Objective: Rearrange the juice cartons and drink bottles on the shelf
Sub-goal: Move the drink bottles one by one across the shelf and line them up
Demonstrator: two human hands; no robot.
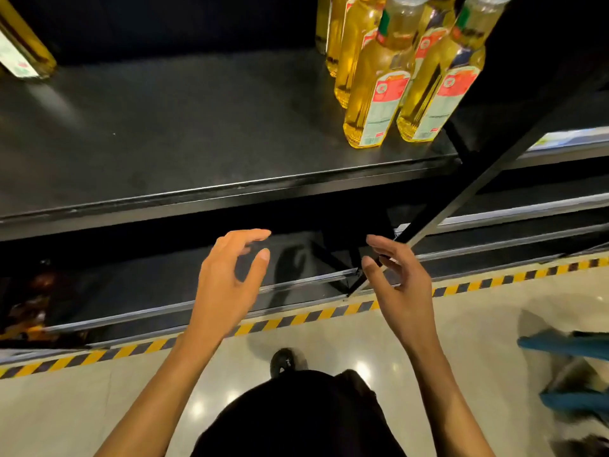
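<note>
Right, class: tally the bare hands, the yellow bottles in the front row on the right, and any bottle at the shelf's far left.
Hands (left hand, right hand): 2
Front-row yellow bottles: 2
Far-left bottle: 1
Total: 5

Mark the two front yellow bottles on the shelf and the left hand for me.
front left bottle (384, 107), head view, on its label.
front right bottle (445, 100), head view, on its label.
left hand (224, 288), head view, on the back of the hand.
</note>
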